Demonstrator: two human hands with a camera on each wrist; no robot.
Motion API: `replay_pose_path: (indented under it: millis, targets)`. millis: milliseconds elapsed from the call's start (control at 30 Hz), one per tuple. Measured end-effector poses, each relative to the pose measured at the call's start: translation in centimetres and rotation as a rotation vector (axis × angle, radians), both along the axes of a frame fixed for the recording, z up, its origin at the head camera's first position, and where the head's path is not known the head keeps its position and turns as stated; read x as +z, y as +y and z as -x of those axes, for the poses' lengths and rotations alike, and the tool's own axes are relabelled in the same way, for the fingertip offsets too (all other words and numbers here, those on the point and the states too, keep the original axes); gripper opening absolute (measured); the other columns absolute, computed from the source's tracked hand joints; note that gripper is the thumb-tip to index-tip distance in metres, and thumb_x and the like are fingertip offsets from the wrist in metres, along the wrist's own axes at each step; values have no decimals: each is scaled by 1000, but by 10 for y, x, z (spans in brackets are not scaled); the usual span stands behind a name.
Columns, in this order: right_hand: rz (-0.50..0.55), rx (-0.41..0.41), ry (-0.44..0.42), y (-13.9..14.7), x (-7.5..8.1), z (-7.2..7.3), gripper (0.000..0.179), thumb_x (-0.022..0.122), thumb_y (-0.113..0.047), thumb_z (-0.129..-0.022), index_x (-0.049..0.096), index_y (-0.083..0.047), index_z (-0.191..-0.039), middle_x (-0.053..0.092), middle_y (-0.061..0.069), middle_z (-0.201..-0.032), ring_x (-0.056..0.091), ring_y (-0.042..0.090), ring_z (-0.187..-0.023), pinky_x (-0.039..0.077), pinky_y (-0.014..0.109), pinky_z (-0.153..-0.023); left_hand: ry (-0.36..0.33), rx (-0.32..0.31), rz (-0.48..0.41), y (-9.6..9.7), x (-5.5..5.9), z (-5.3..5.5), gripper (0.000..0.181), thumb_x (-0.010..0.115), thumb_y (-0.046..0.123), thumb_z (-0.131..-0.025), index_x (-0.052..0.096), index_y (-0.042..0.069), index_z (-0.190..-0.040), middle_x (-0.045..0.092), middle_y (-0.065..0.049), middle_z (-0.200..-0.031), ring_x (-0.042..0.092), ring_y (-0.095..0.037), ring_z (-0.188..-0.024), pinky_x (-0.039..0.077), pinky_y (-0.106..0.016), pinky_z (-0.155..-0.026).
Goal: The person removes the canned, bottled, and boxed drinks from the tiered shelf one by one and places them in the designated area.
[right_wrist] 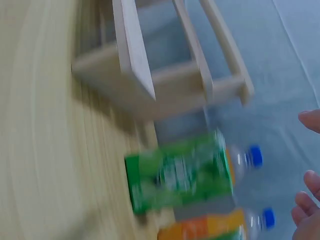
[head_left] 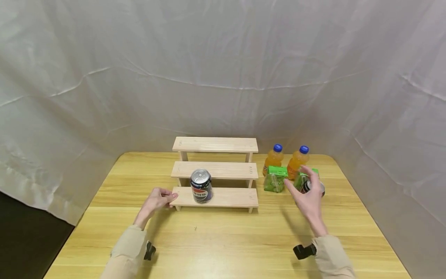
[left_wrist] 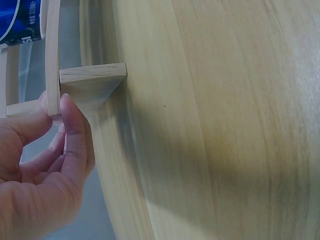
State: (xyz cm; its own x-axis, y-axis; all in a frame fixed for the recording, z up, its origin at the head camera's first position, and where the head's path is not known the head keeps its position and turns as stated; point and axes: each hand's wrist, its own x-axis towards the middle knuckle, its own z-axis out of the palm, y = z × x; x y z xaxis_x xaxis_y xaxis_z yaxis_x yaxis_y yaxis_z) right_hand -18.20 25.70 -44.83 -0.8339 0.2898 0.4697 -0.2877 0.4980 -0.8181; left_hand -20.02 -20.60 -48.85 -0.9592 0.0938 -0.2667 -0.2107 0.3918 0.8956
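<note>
My left hand point(head_left: 156, 201) pinches the left end of the lowest board of a three-step wooden display rack point(head_left: 230, 197). In the left wrist view, thumb and fingers point(left_wrist: 75, 135) sit on opposite faces of that board. A dark cola can point(head_left: 201, 186) stands upright on the lowest step, left of its middle. My right hand point(head_left: 310, 197) is raised on the right with thumb and fingers spread, nothing between them. Behind it, partly hidden, are a second dark can point(head_left: 306, 186) and a green drink carton point(head_left: 300, 180). Another green carton point(right_wrist: 175, 172) stands just left of this hand.
Two orange drink bottles point(head_left: 273, 159) with blue caps stand behind the cartons, right of the rack. The wooden table point(head_left: 216, 240) meets grey cloth point(head_left: 216, 77) at the back and sides. Both the middle step and the top step point(head_left: 216, 144) rise behind the lowest board.
</note>
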Motion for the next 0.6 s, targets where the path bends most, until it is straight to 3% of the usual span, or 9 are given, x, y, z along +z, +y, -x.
replay_pose_path:
  millis: [100, 233, 333, 600]
  targets:
    - [4, 90, -14, -22, 3, 2, 68, 83, -6, -80, 51, -2, -140, 58, 17, -133, 50, 12, -120, 38, 19, -109, 25, -13, -14, -1, -1, 0, 33, 64, 12, -99, 61, -20, -106, 66, -6, -78, 61, -9, -63, 60, -26, -66]
    - [-18, 207, -54, -52, 4, 6, 70, 83, -10, -81, 49, -1, -141, 56, 21, -135, 51, 34, -125, 39, 47, -114, 71, -48, -61, -4, -3, -1, 36, 69, 18, -96, 64, -17, -100, 66, -4, -75, 61, -9, -62, 60, -25, -63]
    - [-28, 295, -85, -75, 4, 8, 71, 83, -13, -81, 48, -1, -141, 55, 22, -136, 51, 39, -127, 38, 57, -114, 72, -55, -63, -4, -3, -2, 37, 70, 19, -95, 64, -17, -100, 66, -4, -75, 61, -9, -63, 60, -25, -63]
    - [-33, 482, -206, -131, 1, 11, 76, 83, -24, -82, 46, -8, -146, 54, 16, -144, 50, 36, -133, 40, 60, -115, 7, -21, 18, 1, 1, 0, 35, 59, 9, -101, 56, -24, -111, 67, -10, -82, 61, -10, -66, 59, -23, -65]
